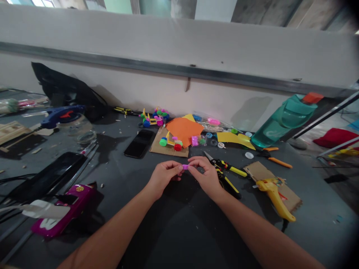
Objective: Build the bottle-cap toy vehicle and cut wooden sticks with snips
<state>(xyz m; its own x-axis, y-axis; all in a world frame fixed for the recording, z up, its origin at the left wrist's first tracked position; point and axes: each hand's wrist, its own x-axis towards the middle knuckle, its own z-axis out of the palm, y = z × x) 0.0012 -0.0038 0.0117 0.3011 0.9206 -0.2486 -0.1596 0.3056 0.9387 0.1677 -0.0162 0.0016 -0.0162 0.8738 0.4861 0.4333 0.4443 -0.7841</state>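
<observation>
Between the fingertips of both hands is a small purple piece (185, 167), its kind too small to make out. My left hand (165, 176) pinches one end of it, and my right hand (206, 175) pinches the other. The hands are held over the dark table (179, 224). Just beyond them a small toy car (171, 142) with yellow, green and red parts sits on a cardboard sheet (157, 148). Yellow-and-black pliers (231, 169) lie close to the right hand, partly hidden by it.
Left are a black phone (138, 144), a purple power strip (73, 211) and a blue glue gun (60, 116). Orange paper (183, 129) lies behind. Right are a yellow glue gun (276, 196) on cardboard, orange-handled scissors (276, 158) and a leaning teal bottle (283, 119) by the wall.
</observation>
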